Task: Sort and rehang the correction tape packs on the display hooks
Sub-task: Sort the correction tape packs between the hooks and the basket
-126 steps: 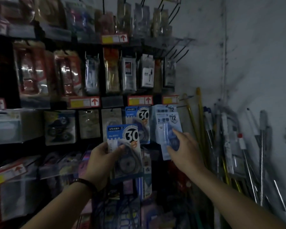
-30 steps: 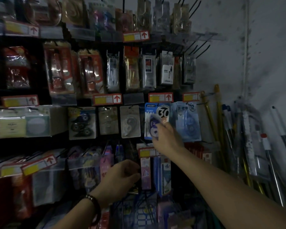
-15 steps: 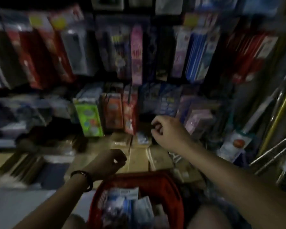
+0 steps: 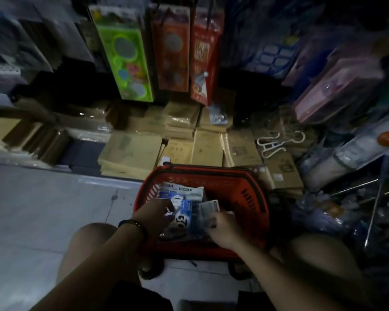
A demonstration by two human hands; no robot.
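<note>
A red plastic basket [image 4: 238, 187] stands on the floor between my knees and holds several correction tape packs. My left hand [image 4: 154, 215] reaches into it and pinches a blue pack marked 30 [image 4: 184, 215]. My right hand [image 4: 222, 227] is in the basket too, its fingers curled round the edge of a pale grey pack [image 4: 208, 208]. More packs [image 4: 180, 191] lie flat beneath at the basket's far side. The display hooks with hanging tape packs are out of view above.
Stacks of brown envelopes [image 4: 130, 151] line the low shelf behind the basket. Green [image 4: 126, 52], orange and red hanging packs dangle above them. White hangers [image 4: 272, 144] lie to the right, metal poles [image 4: 375, 198] lean further right. Grey floor [image 4: 43, 209] spreads left.
My view has dropped from the hooks to the floor basket. Both hands left the display, came down empty and now hold packs inside the basket.
</note>
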